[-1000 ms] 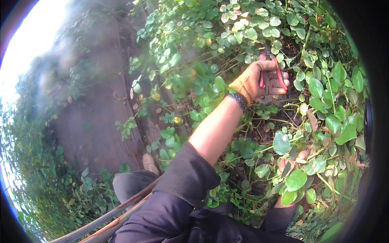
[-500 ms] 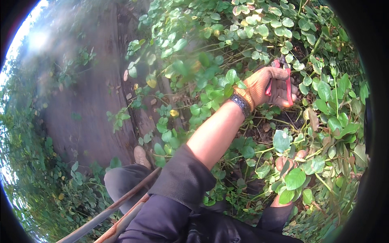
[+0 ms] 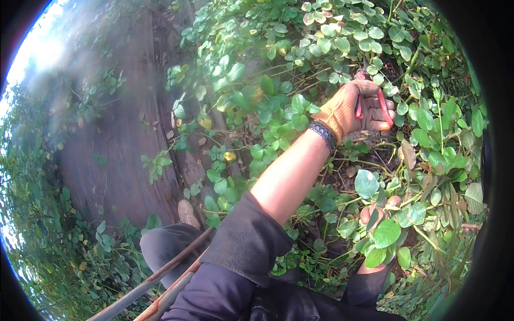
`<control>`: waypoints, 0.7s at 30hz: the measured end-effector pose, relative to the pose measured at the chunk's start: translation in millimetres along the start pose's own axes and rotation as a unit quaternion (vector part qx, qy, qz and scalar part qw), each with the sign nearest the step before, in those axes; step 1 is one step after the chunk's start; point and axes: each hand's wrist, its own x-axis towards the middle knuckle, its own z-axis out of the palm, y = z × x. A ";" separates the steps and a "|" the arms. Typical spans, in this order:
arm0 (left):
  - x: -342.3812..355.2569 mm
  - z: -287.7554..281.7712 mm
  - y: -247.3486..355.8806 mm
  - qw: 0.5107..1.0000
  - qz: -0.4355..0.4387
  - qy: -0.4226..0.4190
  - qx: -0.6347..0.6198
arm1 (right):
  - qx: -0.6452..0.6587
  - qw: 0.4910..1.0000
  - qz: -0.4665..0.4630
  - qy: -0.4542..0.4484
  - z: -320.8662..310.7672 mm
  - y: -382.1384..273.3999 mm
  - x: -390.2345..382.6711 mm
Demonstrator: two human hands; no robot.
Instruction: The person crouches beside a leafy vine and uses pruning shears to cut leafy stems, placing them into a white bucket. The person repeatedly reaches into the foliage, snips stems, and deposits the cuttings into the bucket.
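My left hand (image 3: 350, 107), in an orange knitted glove, holds red-handled pruning shears (image 3: 384, 107) amid the leaves. Their handles stand apart, with the fingers around the outer one, and the blades are mostly hidden by foliage. Below and to the right, my right hand (image 3: 371, 215) is largely covered by leaves. Its fingertips curl around leafy stems (image 3: 428, 241), which fan out to the right and toward me. One upright stem (image 3: 440, 120) near there carries a green bud.
Dense leafy bushes (image 3: 235, 64) spread over the far and right side. On the left lies a bare dirt path (image 3: 112, 160), with my shoe (image 3: 187, 213) at its edge. Two rusty metal bars (image 3: 166, 267) run beside my left arm and knee (image 3: 168, 249). More foliage (image 3: 32, 224) lines the far left.
My left hand has shifted slightly right with the pruning shears, and the blades show less among the leaves. My right hand stays at the stems.
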 end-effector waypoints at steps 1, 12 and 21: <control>-1.0 1.6 -0.6 1.000 0.002 -0.017 -0.002 | 0.001 1.000 0.000 -0.001 0.3 0.7 0.1; -13.9 12.2 -29.9 0.998 0.009 0.032 0.062 | -0.018 1.000 0.023 -0.009 0.7 10.7 11.4; -26.7 12.8 -30.3 0.997 0.047 0.007 0.066 | -0.040 0.998 0.038 -0.018 -3.2 19.1 22.1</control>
